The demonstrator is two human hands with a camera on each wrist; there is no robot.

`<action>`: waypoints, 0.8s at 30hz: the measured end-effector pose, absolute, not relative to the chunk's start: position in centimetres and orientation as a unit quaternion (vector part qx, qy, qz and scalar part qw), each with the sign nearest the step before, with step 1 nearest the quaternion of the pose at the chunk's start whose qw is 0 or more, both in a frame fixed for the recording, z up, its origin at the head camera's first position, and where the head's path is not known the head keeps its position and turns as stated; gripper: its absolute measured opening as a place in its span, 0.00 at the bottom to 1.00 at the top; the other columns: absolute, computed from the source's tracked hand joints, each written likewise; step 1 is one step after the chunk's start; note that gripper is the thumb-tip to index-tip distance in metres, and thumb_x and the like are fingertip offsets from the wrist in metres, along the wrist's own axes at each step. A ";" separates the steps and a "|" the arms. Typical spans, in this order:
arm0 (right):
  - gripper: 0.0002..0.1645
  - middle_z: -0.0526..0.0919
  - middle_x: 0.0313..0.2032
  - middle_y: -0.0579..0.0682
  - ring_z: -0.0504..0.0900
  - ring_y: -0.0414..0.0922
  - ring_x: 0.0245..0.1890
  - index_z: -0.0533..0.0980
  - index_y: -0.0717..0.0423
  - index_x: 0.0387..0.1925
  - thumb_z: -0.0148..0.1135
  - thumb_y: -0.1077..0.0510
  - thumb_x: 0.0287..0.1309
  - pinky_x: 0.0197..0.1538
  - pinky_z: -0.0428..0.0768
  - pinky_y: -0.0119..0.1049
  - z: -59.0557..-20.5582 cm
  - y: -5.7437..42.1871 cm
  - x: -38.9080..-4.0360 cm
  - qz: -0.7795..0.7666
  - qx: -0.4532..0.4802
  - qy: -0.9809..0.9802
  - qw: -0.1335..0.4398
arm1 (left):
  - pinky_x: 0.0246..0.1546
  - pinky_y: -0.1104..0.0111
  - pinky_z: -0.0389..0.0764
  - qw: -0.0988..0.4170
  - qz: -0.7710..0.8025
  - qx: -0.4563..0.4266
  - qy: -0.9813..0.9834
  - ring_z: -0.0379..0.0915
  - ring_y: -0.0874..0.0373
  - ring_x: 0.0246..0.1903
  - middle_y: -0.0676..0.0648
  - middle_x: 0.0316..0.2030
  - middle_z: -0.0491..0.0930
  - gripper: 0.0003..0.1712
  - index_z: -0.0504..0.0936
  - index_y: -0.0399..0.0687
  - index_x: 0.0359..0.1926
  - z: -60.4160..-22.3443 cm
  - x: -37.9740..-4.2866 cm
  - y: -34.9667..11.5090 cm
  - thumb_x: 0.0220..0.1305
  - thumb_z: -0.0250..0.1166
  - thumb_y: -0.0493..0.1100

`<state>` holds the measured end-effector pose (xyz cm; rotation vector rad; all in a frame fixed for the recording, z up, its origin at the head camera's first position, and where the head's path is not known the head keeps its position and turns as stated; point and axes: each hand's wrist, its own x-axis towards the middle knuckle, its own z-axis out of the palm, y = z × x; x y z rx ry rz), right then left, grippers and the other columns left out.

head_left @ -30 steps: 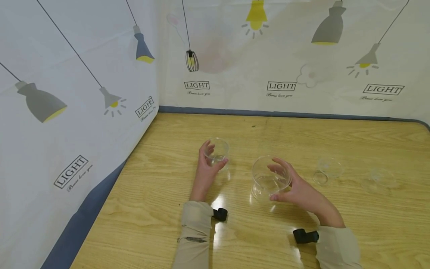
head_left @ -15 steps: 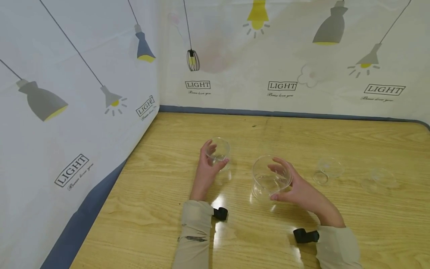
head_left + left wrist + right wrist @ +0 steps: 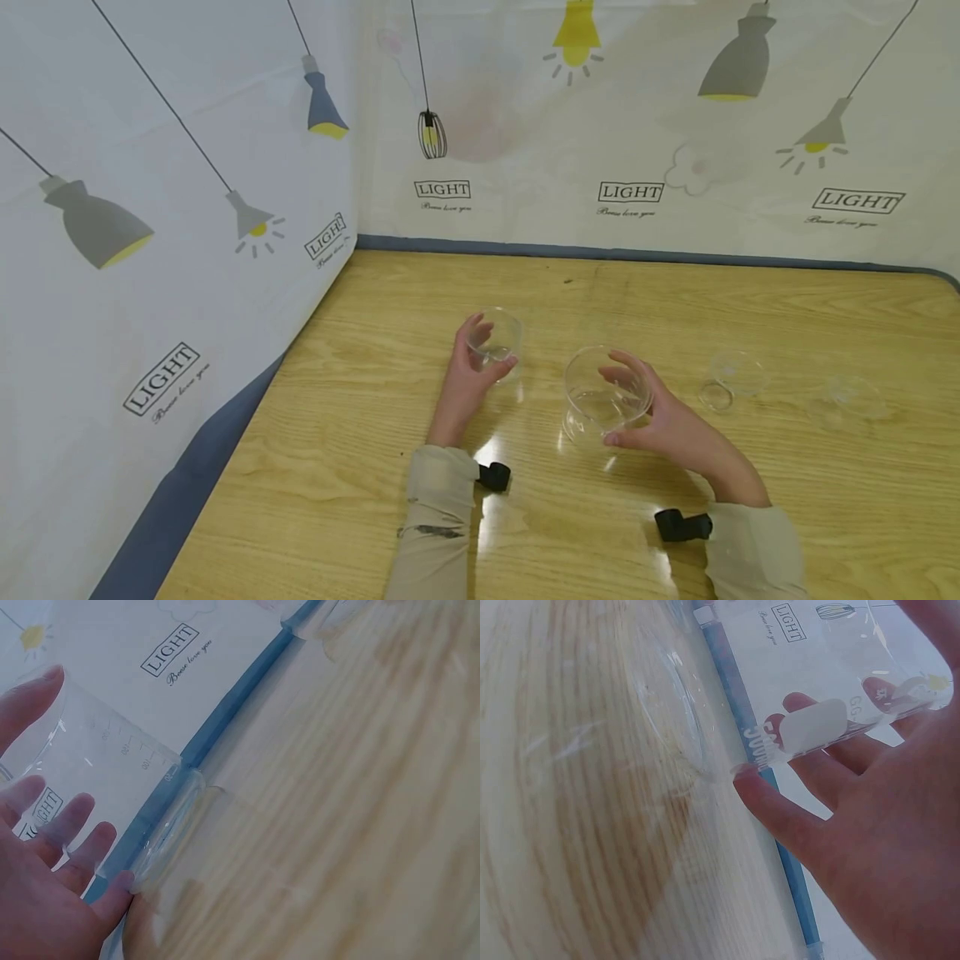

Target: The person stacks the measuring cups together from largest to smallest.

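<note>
My right hand (image 3: 654, 410) has the larger beaker (image 3: 600, 396) pinched: thumb on its near side, fingers curved round its far side. To the left of the larger beaker and a little farther from me, my left hand (image 3: 471, 367) has the smaller beaker (image 3: 506, 340) in the same sort of pinch. Both look upright, mouths up, near each other and not touching. Whether their bases rest on the bench (image 3: 570, 517) or sit just above it, I can't tell.

To the right of the larger beaker, well apart from my fingers, there's a clear vessel (image 3: 738, 373), and farther right a fainter clear piece (image 3: 851, 398) whose shape I can't make out.

As I judge it, the step in hand is steadying or placing the pair, one to each hand. Moving either one calls for a light, even squeeze, since smooth clear walls could slip, and for a level lift or slide that stops the smaller beaker knocking the larger one.
</note>
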<state>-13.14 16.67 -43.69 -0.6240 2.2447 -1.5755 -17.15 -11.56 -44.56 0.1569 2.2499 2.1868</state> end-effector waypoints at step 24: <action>0.58 0.55 0.64 0.48 0.51 0.53 0.64 0.42 0.37 0.67 0.70 0.54 0.42 0.53 0.52 0.65 -43.6 16.5 -13.1 -0.558 -0.212 0.786 0.160 | 0.57 0.56 0.59 0.052 0.652 0.079 0.753 0.52 0.54 0.62 0.50 0.62 0.59 0.47 0.50 0.57 0.67 -44.3 -16.7 -11.3 0.51 0.67 0.48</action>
